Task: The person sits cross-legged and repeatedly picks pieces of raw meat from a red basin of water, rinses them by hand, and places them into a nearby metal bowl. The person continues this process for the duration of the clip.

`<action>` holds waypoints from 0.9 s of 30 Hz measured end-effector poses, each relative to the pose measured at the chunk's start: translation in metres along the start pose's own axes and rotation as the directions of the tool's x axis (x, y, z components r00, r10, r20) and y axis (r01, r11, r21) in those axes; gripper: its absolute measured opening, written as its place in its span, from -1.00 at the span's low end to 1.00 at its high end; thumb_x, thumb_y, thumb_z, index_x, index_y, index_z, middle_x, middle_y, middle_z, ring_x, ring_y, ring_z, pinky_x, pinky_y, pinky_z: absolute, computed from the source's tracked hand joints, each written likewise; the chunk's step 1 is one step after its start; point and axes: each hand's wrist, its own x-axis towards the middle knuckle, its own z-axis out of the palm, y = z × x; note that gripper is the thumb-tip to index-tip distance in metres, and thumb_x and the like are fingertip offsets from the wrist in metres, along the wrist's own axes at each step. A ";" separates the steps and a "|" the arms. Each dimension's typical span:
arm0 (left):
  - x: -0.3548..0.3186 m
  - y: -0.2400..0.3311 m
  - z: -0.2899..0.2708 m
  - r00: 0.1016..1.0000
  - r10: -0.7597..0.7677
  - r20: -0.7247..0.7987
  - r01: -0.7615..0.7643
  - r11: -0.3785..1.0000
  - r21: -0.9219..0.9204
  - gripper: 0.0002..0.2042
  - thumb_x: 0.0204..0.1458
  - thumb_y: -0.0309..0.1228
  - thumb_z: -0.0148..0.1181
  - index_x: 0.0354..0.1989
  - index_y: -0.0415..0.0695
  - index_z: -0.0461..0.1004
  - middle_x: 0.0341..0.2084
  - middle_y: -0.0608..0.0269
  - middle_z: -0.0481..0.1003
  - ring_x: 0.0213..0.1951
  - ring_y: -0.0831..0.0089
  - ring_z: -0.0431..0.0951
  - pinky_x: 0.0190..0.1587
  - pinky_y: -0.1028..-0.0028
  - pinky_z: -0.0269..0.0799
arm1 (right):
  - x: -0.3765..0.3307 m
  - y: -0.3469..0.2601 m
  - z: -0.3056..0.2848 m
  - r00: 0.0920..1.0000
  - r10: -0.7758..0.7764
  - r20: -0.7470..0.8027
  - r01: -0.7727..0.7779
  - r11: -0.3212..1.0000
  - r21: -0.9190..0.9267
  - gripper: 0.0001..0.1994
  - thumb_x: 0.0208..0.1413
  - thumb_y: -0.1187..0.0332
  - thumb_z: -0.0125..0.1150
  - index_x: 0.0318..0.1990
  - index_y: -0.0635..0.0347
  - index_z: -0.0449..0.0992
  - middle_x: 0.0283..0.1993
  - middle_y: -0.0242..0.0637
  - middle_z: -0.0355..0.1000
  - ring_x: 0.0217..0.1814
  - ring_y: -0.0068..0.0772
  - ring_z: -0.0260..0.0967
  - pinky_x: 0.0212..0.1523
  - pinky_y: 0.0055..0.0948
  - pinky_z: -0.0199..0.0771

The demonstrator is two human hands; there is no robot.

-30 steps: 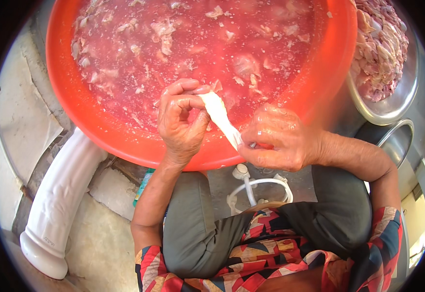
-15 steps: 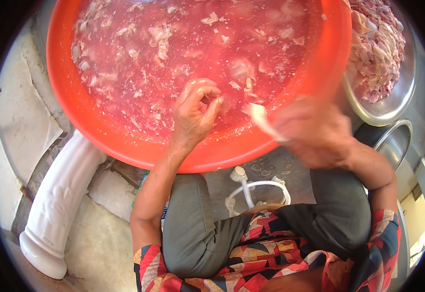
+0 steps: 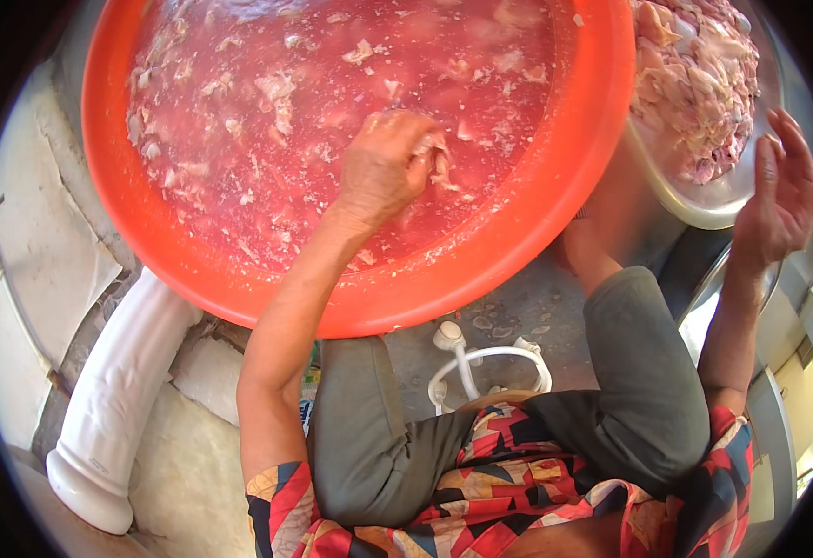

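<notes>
A wide red plastic tub (image 3: 593,139) of pinkish-red water with pale floating scraps fills the upper part of the view. Over its near half, my left hand (image 3: 383,172) is closed, with a limp pale piece of meat (image 3: 441,166) hanging from its fingertips. My right hand (image 3: 779,200) is raised at the far right, fingers stretched out and nothing visible in them. It is beside a metal basin (image 3: 709,212) heaped with pale pink pieces of meat (image 3: 695,84).
Between my bent knees stands a low frame of white tubing (image 3: 509,353). A white ribbed column-like piece (image 3: 123,400) leans by the tub's lower left, on pale stone slabs (image 3: 183,465). My bare foot (image 3: 583,251) is beside the tub's right rim.
My right hand has swung right from the tub's rim and opened; the pale strip it held is gone from it. My left hand has turned and now grips a meat piece. The tub has tilted slightly.
</notes>
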 end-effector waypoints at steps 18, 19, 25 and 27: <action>-0.064 0.028 -0.047 0.881 -0.237 0.410 0.336 -0.297 -0.894 -0.73 -0.03 -0.53 0.09 -0.13 -0.22 0.29 -0.17 -0.05 0.42 -0.11 0.10 0.47 -0.05 0.19 0.43 | -0.069 -0.067 0.136 0.471 0.053 0.881 -0.478 0.854 0.204 -0.76 -0.07 0.50 0.18 -0.20 0.31 0.41 -0.28 -0.20 0.41 -0.30 -0.38 0.39 -0.31 -0.48 0.40; -0.066 0.029 -0.048 0.883 -0.235 0.406 0.338 -0.282 -0.898 -0.75 -0.02 -0.51 0.09 -0.15 -0.22 0.29 -0.17 -0.06 0.41 -0.12 0.10 0.47 -0.06 0.19 0.43 | -0.070 -0.068 0.139 0.432 0.054 0.900 -0.531 0.822 0.206 -0.76 -0.08 0.49 0.19 -0.20 0.31 0.41 -0.29 -0.20 0.41 -0.30 -0.39 0.39 -0.31 -0.48 0.40; -0.072 0.044 -0.053 0.828 -0.240 0.508 0.298 -0.578 -0.759 -0.80 0.06 -0.43 0.04 -0.17 -0.23 0.31 -0.33 0.07 0.45 -0.30 0.28 0.53 -0.23 0.35 0.48 | -0.074 -0.072 0.159 0.393 0.132 0.910 -0.647 0.743 0.172 -0.74 -0.08 0.47 0.20 -0.18 0.30 0.41 -0.30 -0.20 0.42 -0.28 -0.42 0.39 -0.21 -0.44 0.39; -0.074 0.045 -0.054 0.817 -0.248 0.521 0.323 -0.551 -0.769 -0.80 0.08 -0.40 0.02 -0.18 -0.24 0.32 -0.37 0.09 0.45 -0.36 0.30 0.53 -0.30 0.37 0.49 | -0.074 -0.071 0.164 0.532 -0.002 0.847 -0.448 0.848 0.284 -0.75 -0.08 0.47 0.20 -0.20 0.29 0.42 -0.32 -0.20 0.42 -0.27 -0.42 0.40 -0.18 -0.44 0.37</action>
